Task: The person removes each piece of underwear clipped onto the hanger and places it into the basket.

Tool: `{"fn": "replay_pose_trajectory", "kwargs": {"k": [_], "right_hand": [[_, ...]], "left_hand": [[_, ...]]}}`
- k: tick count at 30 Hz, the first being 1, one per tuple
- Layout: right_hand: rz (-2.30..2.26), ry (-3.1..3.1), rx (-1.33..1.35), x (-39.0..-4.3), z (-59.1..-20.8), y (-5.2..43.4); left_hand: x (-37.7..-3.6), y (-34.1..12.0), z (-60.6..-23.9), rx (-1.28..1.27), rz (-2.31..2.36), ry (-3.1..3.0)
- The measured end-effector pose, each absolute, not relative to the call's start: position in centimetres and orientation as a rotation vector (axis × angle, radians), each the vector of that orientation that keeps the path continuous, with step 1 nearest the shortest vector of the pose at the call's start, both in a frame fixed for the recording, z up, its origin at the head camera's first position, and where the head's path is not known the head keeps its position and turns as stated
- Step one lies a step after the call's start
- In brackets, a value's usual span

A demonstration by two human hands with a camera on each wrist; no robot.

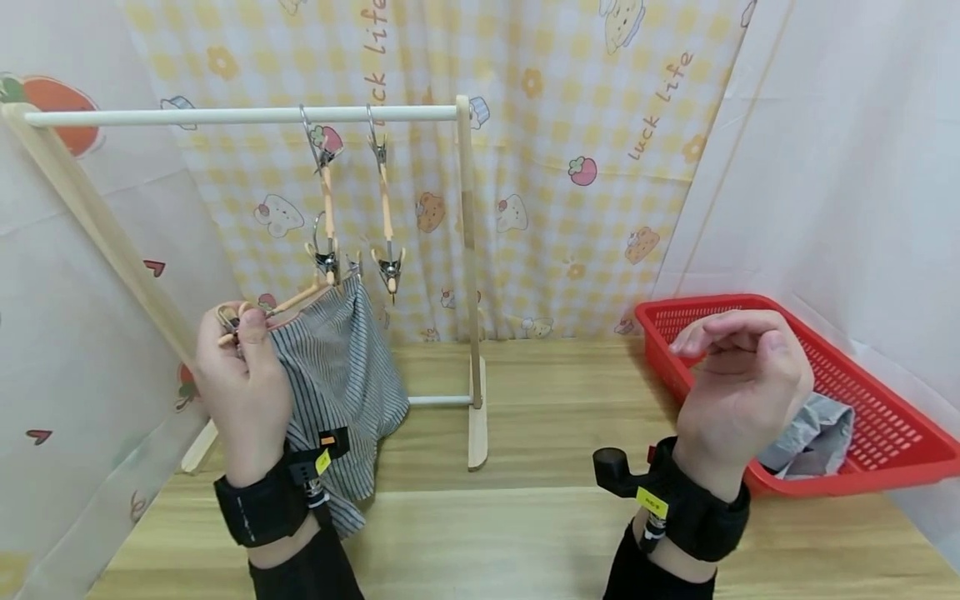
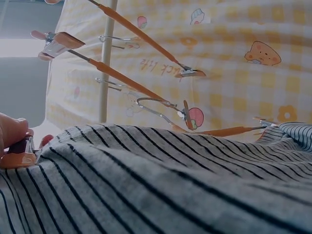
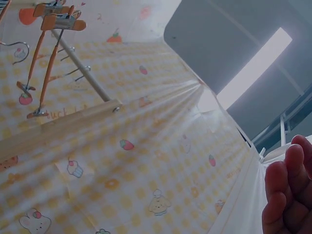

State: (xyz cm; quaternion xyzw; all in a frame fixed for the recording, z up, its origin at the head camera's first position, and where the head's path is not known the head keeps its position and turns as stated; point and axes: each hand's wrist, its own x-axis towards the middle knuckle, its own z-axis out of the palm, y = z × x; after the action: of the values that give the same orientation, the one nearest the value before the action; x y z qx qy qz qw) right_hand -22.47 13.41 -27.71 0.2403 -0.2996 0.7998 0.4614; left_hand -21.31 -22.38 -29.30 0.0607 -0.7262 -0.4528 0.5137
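Note:
With finger and thumb, my left hand pinches the end clip of an orange clip hanger. A grey garment with dark stripes hangs from that hanger; its kind is hard to tell. In the left wrist view the striped cloth fills the lower part, and the held clip is at the left edge. My right hand is raised in front of the red basket, fingers loosely bent, holding nothing. Only its fingers show in the right wrist view.
A wooden rack with a white rail stands on the left of the wooden table. Two clip hangers, including one hanger near the post, hang from it. The red basket at right holds grey cloth. A patterned curtain hangs behind.

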Motion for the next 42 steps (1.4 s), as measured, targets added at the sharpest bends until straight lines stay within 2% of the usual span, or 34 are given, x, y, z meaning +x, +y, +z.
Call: {"fn": "replay_pose_trajectory", "kwargs": {"k": [14,26,42], "right_hand": [[1.978,-0.742,0.583,-22.3,-27.8,13.6],[1.967,-0.745,0.587,-22.5,-27.7,13.4],[1.968,-0.764,0.56,-22.7,-27.6,13.1]], "left_hand": [[-21.1,-21.8,-29.5,0.013,-1.074,-1.79],[-21.3,-21.6,-29.5,-0.223,-0.964,-1.733],[-19.8,-21.4,-29.1,-0.491,-1.143,-1.642]]}}
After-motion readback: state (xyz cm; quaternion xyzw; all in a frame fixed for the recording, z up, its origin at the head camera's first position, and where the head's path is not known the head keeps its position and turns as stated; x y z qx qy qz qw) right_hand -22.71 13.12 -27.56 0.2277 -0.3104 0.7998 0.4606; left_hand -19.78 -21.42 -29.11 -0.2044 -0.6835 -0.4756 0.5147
